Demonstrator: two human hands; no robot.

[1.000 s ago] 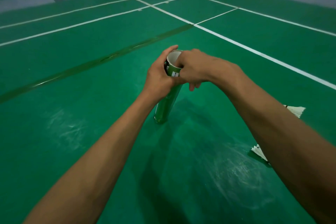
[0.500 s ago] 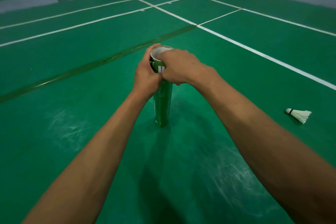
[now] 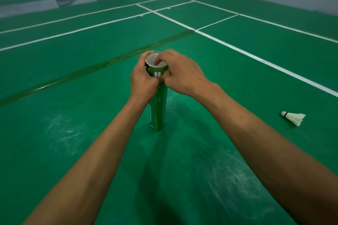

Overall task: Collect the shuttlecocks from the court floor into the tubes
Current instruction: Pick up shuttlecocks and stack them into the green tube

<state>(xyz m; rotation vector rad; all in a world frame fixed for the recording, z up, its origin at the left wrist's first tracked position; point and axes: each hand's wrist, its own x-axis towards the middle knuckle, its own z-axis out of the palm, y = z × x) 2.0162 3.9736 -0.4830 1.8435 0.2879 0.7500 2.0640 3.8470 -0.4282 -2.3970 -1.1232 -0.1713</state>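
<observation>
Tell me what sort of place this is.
Most likely an indoor badminton court: a green floor marked with white lines, a white shuttlecock lying on it at the right, and a green tube standing upright on it, held at its top by the left hand and the right hand.

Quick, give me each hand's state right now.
Left hand: grips the green tube near its top.
Right hand: fingers curled over the tube's rim, thumb outside.
</observation>
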